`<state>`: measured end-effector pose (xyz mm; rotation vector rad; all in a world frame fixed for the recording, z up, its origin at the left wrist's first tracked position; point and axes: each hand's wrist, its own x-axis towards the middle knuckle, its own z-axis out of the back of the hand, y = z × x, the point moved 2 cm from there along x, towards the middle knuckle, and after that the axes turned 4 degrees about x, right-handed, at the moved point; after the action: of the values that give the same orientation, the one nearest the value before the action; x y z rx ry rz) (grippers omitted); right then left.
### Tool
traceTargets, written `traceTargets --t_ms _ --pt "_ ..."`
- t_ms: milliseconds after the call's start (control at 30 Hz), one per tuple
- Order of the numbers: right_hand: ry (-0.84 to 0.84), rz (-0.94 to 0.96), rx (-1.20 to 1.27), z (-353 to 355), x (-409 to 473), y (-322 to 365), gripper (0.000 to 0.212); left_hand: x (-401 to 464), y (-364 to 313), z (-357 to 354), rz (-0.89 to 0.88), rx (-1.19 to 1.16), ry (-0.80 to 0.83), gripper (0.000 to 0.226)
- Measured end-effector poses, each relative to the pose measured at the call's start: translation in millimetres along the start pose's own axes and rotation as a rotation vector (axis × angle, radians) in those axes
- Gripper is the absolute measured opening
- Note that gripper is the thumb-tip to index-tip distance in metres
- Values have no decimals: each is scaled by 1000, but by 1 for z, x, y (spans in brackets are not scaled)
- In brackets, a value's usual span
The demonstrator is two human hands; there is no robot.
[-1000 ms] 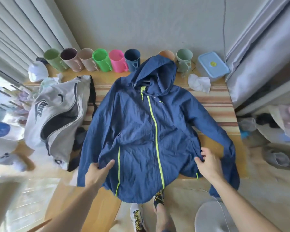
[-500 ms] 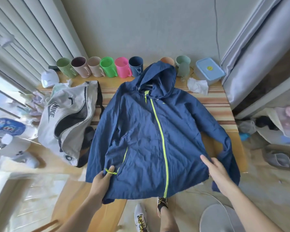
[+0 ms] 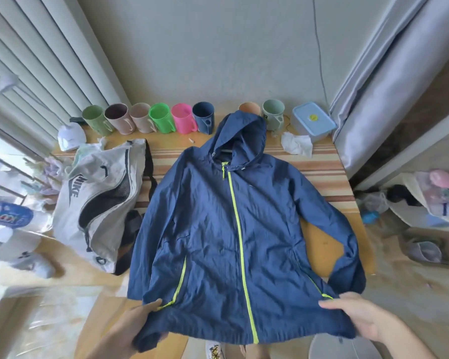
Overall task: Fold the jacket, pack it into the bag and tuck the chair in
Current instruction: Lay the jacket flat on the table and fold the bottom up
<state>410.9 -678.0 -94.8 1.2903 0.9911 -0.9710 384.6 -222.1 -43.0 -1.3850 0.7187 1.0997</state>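
Observation:
A navy hooded jacket (image 3: 218, 229) with a yellow-green zip lies face up and spread flat on the wooden table (image 3: 322, 244), hood toward the wall and hem hanging over the near edge. My left hand (image 3: 138, 322) grips the hem at its lower left corner. My right hand (image 3: 358, 317) holds the lower right corner of the hem. A grey Nike bag (image 3: 99, 203), unzipped, lies on the table just left of the jacket. A round white chair seat (image 3: 329, 348) shows at the bottom right.
A row of coloured mugs (image 3: 163, 120) lines the back of the table by the wall. A blue-lidded plastic box (image 3: 313, 120) and crumpled tissue (image 3: 296, 145) sit at the back right. White caps lie at the left. Curtains flank both sides.
Both hands have slid down to the hem's corners and pulled it toward me. The jacket's front now lies smoother and flatter, with the sleeves spread wider.

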Motion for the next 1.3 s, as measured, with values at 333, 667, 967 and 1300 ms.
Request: traceTargets --t_ms 333,667,967,1300 --pt "81 525 868 -18 54 212 91 103 -175 -37 -243 -614 71 31" --pt "-517 942 -1013 -41 155 265 68 190 -196 -90 -674 1160 -460 61" --pt "-796 1084 -901 -52 190 319 17 202 -206 -155 -1359 1501 -455 49" --pt "-897 497 -682 39 120 218 84 216 -205 -231 -1115 1472 -467 62"
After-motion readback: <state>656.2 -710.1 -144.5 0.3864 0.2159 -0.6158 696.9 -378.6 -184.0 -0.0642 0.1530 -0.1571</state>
